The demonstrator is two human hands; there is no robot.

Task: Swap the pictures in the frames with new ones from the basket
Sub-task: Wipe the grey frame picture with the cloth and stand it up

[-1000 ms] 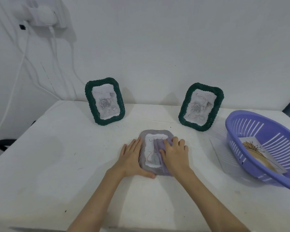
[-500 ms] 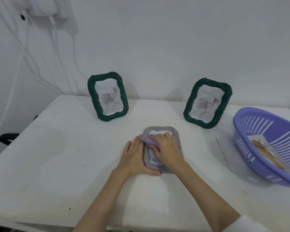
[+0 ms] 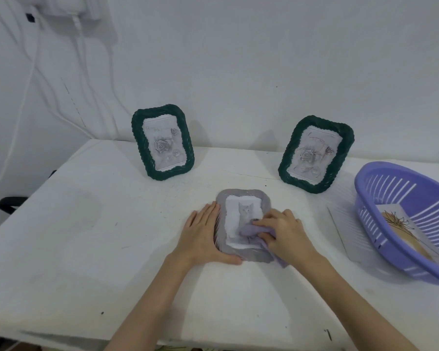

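My right hand, bunched around the lilac cloth, has slid down the glass, uncovering what appears to be a cat picture. My left hand lies flat, steadying the grey frame on the worktop. Wiping continues; the basket waits at the right.

Three picture frames are counted on the desk. Two of them are green: one is stood toward the far left edge and the other toward the far right, each holding a rose picture. The third is a grey frame, laid flat near the middle with a cat picture in it. One lilac cloth is seen. One purple basket is placed at the right edge, with one picture inside. Two hands are seen, a left hand and a right hand.
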